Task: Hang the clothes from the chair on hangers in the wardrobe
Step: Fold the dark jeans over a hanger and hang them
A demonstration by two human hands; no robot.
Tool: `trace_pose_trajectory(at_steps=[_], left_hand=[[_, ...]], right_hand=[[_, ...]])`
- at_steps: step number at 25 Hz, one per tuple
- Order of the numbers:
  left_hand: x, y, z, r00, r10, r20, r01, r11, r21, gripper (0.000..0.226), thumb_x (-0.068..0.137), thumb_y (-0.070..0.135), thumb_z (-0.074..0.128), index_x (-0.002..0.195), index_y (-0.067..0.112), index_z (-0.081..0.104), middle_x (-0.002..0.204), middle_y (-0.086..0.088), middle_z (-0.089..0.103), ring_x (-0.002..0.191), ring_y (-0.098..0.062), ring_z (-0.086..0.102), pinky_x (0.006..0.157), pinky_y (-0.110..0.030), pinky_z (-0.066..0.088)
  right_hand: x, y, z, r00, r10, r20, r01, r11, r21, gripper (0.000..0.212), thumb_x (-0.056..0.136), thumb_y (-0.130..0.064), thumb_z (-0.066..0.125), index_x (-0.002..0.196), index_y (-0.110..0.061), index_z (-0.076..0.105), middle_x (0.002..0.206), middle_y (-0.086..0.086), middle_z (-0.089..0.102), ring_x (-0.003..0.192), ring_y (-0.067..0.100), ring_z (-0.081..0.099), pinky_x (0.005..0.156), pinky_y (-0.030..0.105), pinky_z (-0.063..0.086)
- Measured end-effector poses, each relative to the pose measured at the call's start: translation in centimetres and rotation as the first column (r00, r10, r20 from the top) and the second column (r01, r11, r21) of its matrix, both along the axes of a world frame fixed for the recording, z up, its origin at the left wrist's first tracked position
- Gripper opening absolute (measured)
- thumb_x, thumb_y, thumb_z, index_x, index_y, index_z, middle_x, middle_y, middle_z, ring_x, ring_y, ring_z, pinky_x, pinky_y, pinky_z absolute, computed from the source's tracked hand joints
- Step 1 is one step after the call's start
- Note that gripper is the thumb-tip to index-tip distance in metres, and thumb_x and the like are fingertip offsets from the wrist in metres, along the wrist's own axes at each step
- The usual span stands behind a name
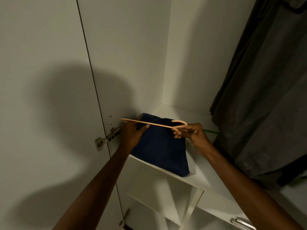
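A pale peach plastic hanger is held level above a folded dark blue garment that lies on a white wardrobe shelf. My left hand grips the hanger's left arm, thumb on top. My right hand pinches it just below the hook. Dark grey clothes hang at the right inside the wardrobe.
The open white wardrobe door stands at the left with a metal hinge. A green hanger tip shows behind my right hand. Lower shelves and a metal handle lie below.
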State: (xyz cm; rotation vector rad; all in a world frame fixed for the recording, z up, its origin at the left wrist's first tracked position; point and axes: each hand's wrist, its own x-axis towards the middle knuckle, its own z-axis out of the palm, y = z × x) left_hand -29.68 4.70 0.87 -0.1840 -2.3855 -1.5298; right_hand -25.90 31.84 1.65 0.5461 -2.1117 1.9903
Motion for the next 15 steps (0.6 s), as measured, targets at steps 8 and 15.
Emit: trace_pose_trajectory(at_steps=[8, 15], left_hand=[[3.7, -5.4, 0.1, 0.944, -0.289, -0.162, 0.128, 0.768, -0.628, 0.022, 0.09, 0.024, 0.056, 0.092, 0.013, 0.075, 0.084, -0.002, 0.071, 0.077, -0.019, 0.066, 0.076, -0.034, 0.055], [-2.0, 1.7, 8.1, 0.968, -0.252, -0.015, 0.235, 0.922, -0.309, 0.045, 0.077, 0.028, 0.086, 0.117, 0.011, 0.073, 0.106, -0.008, 0.076, 0.095, -0.017, 0.07, 0.092, -0.032, 0.056]], right_hand=[[1.0, 0.3, -1.0, 0.998, 0.053, -0.043, -0.051, 0.998, 0.049, 0.021, 0.079, 0.005, 0.073, 0.1, 0.007, 0.076, 0.091, 0.03, 0.072, 0.085, 0.028, 0.072, 0.084, 0.031, 0.058], [4.0, -0.9, -3.8, 0.996, 0.074, -0.053, -0.063, 0.983, 0.174, 0.021, 0.083, 0.009, 0.074, 0.102, 0.005, 0.077, 0.098, 0.012, 0.076, 0.095, 0.028, 0.074, 0.087, 0.032, 0.057]])
